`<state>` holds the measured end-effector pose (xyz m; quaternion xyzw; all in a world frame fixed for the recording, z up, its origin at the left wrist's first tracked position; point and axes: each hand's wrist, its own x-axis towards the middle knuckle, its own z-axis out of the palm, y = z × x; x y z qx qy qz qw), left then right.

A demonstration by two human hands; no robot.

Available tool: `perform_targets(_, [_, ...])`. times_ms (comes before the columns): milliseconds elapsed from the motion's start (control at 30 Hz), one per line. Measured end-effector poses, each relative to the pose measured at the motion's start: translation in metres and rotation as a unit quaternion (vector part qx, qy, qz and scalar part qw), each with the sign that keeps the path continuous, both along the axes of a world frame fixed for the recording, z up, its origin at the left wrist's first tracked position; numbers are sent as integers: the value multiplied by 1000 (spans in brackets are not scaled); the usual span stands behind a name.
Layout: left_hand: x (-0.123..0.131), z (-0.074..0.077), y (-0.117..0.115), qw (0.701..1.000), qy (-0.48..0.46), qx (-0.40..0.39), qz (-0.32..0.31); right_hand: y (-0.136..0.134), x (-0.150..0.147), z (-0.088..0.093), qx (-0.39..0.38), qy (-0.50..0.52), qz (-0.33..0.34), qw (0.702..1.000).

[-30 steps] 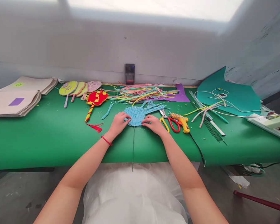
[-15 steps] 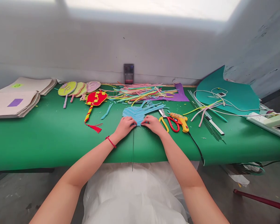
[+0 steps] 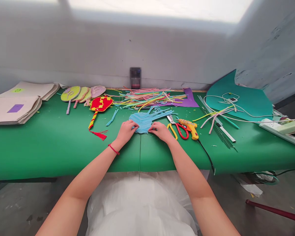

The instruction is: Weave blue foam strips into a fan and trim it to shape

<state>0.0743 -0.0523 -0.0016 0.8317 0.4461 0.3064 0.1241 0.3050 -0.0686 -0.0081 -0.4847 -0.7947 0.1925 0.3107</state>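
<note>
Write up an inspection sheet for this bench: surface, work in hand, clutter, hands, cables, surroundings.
Surface: green tabletop, small blue scraps on it.
Work in hand: blue ribbed piece lying flat; thin dark rod extending from its near edge.
Clutter: coloured strips heaped behind; scissors and yellow glue gun to the right.
Hands: left hand and right hand at the blue ribbed piece's near edges; grip unclear.
Cables: black cord from glue gun to tabletop's front edge; white cable loosely looped at right.
Surroundings: pale wall behind; dark red bar lower right.
</note>
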Motion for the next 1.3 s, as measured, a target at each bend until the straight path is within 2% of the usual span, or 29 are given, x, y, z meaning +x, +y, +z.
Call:
perform_targets(100, [-12, 3, 7, 997, -30, -21, 61, -1, -1, 1, -9, 5, -5, 1000])
perform_targets(200, [-18, 2, 10, 995, -25, -44, 86, -2, -1, 2, -14, 7, -7, 1000])
perform_targets(733, [-12, 0, 9, 991, 89, -66, 75, 0, 0, 1, -23, 10, -3, 1000])
perform_targets(933, [-12, -1, 9, 993, 56, -66, 85, 0, 0, -2, -3, 40, -12, 999])
perform_targets(1033, [-15, -1, 10, 992, 20, -64, 107, 3, 9, 5, 38, 68, -77, 994])
perform_targets(1100, [-17, -1, 11, 991, 3, -61, 120, 10, 23, 16, 58, 40, -142, 987])
perform_targets(1200, [-20, 0, 11, 991, -19, -57, 124, 30, 56, 43, 42, -94, -241, 965])
perform_targets(1300, [-20, 0, 11, 991, -29, -54, 117, 59, 89, 71, -61, -274, -308, 909])
